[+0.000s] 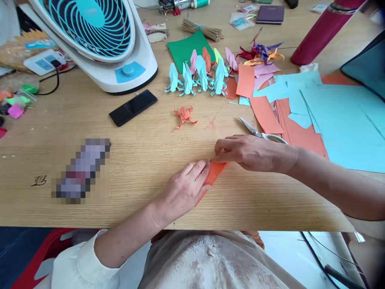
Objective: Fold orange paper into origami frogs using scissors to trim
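Note:
A folded piece of orange paper (215,172) lies on the wooden table near its front edge. My left hand (188,184) presses flat on its left part, fingers close together. At its upper right end, my right hand (245,152) has curled fingers pinching or pressing the paper's edge; the fingertips partly cover it. Just behind the right hand are scissors (255,131) with white handles. Farther back, a small orange origami figure (184,116) with spread legs rests on the table.
Several blue origami figures (188,80) stand behind, by a green sheet (180,50). Blue sheets (349,124) and orange pieces (266,114) lie at right, a red bottle (319,36) beyond. A black phone (133,107) and a fan (129,72) are left.

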### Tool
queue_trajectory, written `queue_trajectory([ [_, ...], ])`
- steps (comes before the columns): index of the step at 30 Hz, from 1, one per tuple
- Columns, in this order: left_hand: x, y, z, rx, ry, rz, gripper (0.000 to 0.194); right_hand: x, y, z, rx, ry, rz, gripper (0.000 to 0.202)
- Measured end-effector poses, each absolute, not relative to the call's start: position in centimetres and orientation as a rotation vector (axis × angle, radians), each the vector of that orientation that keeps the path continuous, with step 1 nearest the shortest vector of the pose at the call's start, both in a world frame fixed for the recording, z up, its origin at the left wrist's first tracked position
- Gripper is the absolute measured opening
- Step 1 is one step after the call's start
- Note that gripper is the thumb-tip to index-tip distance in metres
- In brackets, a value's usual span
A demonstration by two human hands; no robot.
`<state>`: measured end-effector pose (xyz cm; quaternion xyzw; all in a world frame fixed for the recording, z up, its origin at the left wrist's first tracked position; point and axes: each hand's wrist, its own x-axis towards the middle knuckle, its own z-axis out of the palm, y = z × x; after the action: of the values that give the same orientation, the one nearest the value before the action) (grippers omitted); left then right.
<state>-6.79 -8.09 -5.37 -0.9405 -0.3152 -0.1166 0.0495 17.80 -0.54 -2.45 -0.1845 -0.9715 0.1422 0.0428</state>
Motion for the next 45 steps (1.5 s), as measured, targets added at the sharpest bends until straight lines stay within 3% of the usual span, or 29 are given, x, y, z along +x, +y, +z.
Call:
queue_trajectory([
  [6,-8.1,-6.9,-5.6,-3.012,-0.839,-0.322,0.044,18.9,-0.4,-2.1,-0.497,-3.068,0.365,0.054],
  [13,-9.9,-3.6,-3.7,-3.352,-0.561,-0.297,0.036,20.1,-2.7,-3.5,-0.595,-2.868,0.490,0.054],
  [18,-9.3,-4.4,-1.9,-3.282,-0.671,-0.115,0.036,19.0,-4.4,-4.6,-0.678,-2.743,0.567,0.045],
  [22,-8.1,-6.6,-3.4,-3.068,-0.808,-0.157,0.034,18.2,-4.6,-5.0,-0.689,-2.665,0.607,0.042],
  [27,-7.7,-7.8,-5.1,-3.038,-0.982,-0.191,0.048,18.5,-4.7,-5.5,-0.681,-2.603,0.660,0.039],
  [45,-8.0,-7.7,-4.9,-3.012,-0.857,-0.192,0.047,19.2,-4.6,-5.6,-0.654,-2.650,0.642,0.036],
])
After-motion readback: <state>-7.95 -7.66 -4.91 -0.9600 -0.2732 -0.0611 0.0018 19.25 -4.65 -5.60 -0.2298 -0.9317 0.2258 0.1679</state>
